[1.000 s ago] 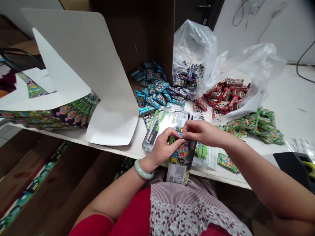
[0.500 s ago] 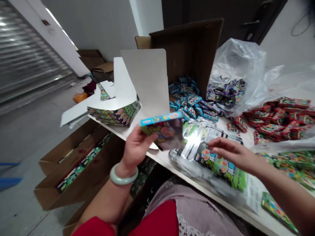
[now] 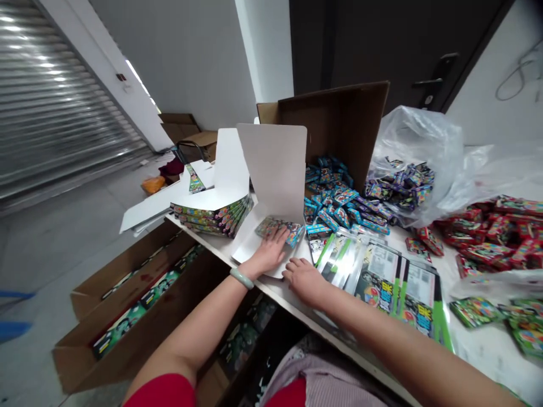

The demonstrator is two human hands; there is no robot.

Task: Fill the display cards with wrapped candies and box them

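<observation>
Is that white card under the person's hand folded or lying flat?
Folded: the white card rises upright behind its flat lower part, beneath the left hand.

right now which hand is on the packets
The left hand with the green bangle lies on the packets on the white card; the right hand rests on the table.

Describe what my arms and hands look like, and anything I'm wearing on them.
The left arm and right arm are bare, and neither the left hand nor the right hand wears a glove. A smooth, rounded pale green bangle circles the left wrist. A red sleeve shows at the top of the left arm.
</observation>
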